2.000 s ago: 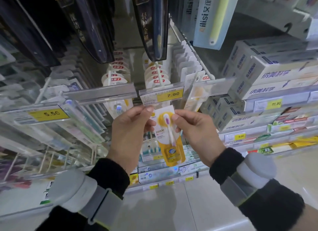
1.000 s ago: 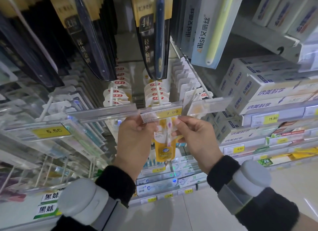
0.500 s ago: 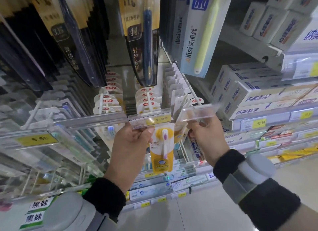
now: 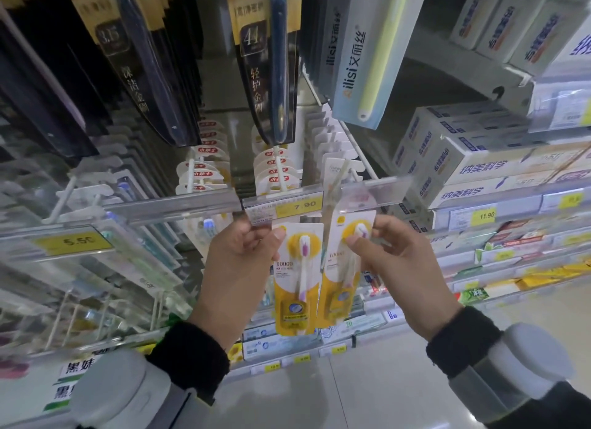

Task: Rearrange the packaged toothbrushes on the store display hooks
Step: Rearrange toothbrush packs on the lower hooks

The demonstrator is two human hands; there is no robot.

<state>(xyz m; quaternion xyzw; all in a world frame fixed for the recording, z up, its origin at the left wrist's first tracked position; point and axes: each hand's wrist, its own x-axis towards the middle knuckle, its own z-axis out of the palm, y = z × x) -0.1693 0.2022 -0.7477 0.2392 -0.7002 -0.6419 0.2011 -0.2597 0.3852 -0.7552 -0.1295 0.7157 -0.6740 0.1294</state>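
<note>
Since half a second ago, right hand (image 4: pixel 396 262) pulls a second pack (image 4: pixel 343 268) into view, pinching its top; left hand (image 4: pixel 236 262) pinches first pack (image 4: pixel 295 278) beside it, under 7.90 tag (image 4: pixel 283 206).

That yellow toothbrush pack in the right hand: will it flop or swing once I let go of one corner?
The right hand pinches the right yellow pack near its top, and the pack hangs flat, so the card looks fairly stiff. It is thin and holds one brush, so probably light. Hung from a single point, it would likely swing against the left yellow pack.
</note>
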